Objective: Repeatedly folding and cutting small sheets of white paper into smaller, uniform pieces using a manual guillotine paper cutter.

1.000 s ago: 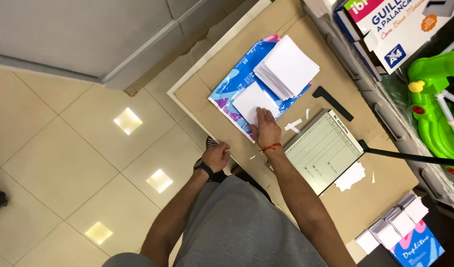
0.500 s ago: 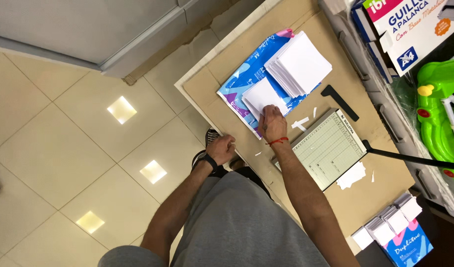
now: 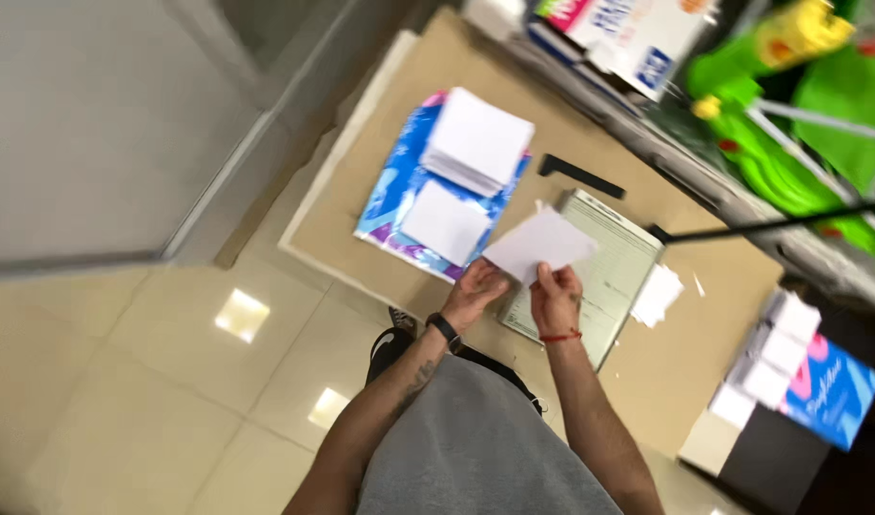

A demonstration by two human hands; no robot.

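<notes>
Both hands, left hand (image 3: 477, 289) and right hand (image 3: 555, 292), pinch a white paper sheet (image 3: 540, 244) above the counter (image 3: 399, 114) edge (paper trimmer (image 3: 604, 272) just behind), bare counter showing toward the right.

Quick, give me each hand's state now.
Left hand: closed on the white sheet.
Right hand: closed on the same white sheet.

Shop — boxed goods (image 3: 638, 38), green toys (image 3: 790, 143)

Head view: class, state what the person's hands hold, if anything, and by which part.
Both the left hand and right hand hold one white sheet of paper by its near lower edge.
</notes>
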